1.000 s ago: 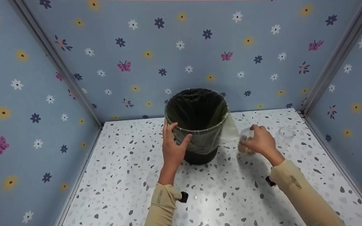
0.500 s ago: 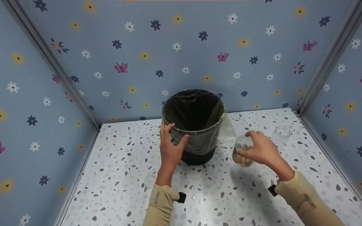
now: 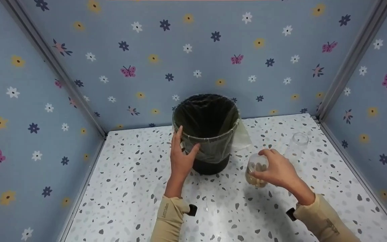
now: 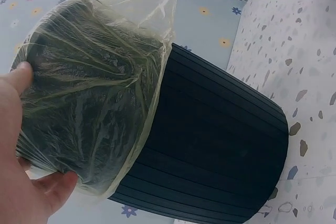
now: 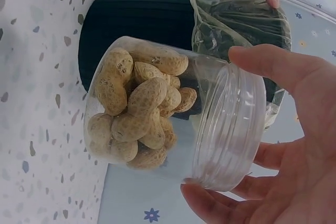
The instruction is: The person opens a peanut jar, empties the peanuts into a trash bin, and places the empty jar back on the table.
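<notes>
A dark ribbed waste bin (image 3: 210,167) stands upright near the back wall, with a thin pale yellow bin liner (image 3: 213,150) folded over its rim. My left hand (image 3: 181,162) rests against the lined upper side at the left, thumb and fingers spread on the liner. To the right of the bin, my right hand (image 3: 280,170) grips a clear plastic jar (image 3: 256,172) near its mouth. No lid shows on the jar. Peanuts (image 5: 142,98) in their shells fill its lower part. Whether the jar touches the speckled surface, I cannot tell.
A second clear jar (image 3: 299,143) stands behind my right hand, its contents not visible. A loose flap of liner (image 3: 241,137) sticks out at the bin's right. Flower-patterned walls (image 3: 193,50) border the white speckled surface (image 3: 136,188) at the back and sides.
My right hand has brought the peanut jar nearer to me and a little to the left. The left hand stays at the bin, its fingers shifting slightly on the liner.
</notes>
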`<state>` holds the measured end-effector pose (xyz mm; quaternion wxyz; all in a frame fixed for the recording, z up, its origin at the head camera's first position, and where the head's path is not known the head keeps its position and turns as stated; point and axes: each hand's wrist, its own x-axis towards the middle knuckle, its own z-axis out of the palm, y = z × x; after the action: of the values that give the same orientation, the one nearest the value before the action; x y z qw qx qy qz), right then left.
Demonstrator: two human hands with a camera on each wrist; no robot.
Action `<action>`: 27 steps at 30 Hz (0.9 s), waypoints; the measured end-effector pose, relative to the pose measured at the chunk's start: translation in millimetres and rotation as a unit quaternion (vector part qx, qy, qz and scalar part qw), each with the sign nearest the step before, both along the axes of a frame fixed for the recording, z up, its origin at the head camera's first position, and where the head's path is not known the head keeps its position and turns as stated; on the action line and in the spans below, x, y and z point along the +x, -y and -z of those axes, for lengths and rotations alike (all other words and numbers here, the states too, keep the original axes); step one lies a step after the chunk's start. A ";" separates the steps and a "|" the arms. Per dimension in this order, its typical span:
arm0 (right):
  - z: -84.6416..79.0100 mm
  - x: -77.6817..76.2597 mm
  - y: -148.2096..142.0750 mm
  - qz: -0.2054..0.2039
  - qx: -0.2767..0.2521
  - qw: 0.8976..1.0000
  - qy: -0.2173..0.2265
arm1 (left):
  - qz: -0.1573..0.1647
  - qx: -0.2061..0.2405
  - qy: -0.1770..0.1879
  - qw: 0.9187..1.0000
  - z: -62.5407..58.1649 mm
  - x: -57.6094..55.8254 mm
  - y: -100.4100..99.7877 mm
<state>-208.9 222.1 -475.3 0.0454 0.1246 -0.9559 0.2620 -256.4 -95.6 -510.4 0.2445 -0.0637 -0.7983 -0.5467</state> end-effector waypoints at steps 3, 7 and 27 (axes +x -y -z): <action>0.1 2.7 2.1 -0.006 -0.007 1.000 -0.001 | 0.002 -0.005 -0.005 1.000 -0.1 -0.9 1.0; -1.8 3.8 4.7 -0.012 -0.018 1.000 0.000 | -0.007 -0.014 -0.011 1.000 0.0 -1.2 1.0; -5.8 9.4 11.1 -0.040 -0.058 0.997 0.006 | -0.011 0.084 -0.158 0.984 8.9 49.1 -10.6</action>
<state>-199.5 211.0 -469.6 0.0361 0.1586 -0.9336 0.3192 -207.2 -85.0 -519.2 0.3784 -0.1194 -0.7016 -0.5919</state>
